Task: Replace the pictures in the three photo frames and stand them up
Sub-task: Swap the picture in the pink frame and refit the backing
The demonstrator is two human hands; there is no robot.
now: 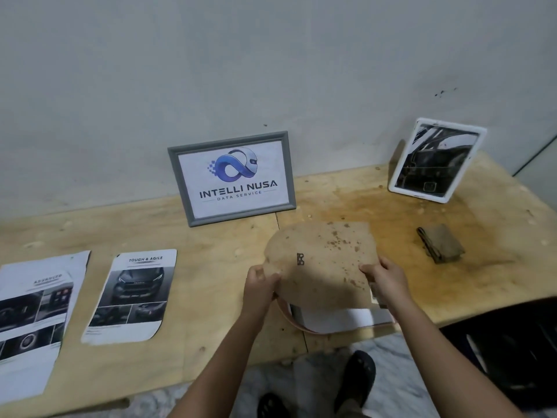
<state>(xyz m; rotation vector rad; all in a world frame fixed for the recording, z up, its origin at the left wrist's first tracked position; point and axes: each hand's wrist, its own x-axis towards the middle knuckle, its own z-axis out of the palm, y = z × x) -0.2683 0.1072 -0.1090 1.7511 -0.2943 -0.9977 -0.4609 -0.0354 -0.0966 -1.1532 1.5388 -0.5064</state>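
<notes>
Grey frame, white frame standing at worktop back edge, likely done. Left hand, right hand gripping backing board over third frame, lying flat.

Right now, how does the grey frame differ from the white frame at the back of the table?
The grey frame stands in landscape and shows a blue logo; the white frame stands in portrait and shows a dark picture. The grey frame has square corners; the white frame has rounded corners. Both stand on the table, while the left hand and right hand grip a backing board.
</notes>
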